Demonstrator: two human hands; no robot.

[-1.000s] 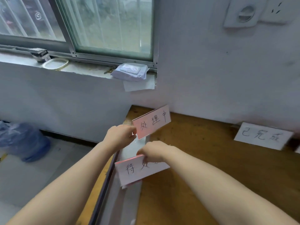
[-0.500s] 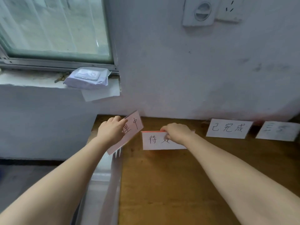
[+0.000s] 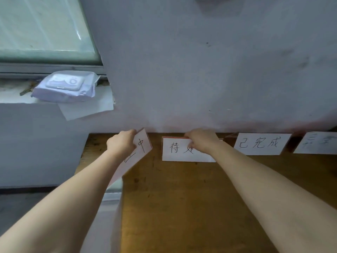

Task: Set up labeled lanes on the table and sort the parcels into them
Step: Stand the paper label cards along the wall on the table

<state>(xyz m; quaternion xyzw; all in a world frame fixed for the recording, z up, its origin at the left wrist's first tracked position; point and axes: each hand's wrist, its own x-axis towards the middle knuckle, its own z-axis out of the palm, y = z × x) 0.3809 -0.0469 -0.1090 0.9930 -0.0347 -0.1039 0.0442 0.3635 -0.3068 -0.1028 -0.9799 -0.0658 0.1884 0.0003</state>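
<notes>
Lanes half-labelled: two white handwritten paper cards [image 3: 260,143] [image 3: 317,143] stand at one o'clock, right hand [image 3: 201,141] pinches a third card [image 3: 176,149] at twelve, left hand [image 3: 121,143] grips a fourth card [image 3: 141,145] at eleven; no parcels in view.

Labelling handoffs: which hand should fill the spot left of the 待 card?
Left. The left hand holds the 中 card, tilted, beside that spot; the right hand grips the 待 card.

tilted card [image 3: 141,148] showing 中, middle card [image 3: 179,150] beginning 待, third card [image 3: 260,144] reading 已完成, rightmost card [image 3: 318,143] too blurred
</notes>
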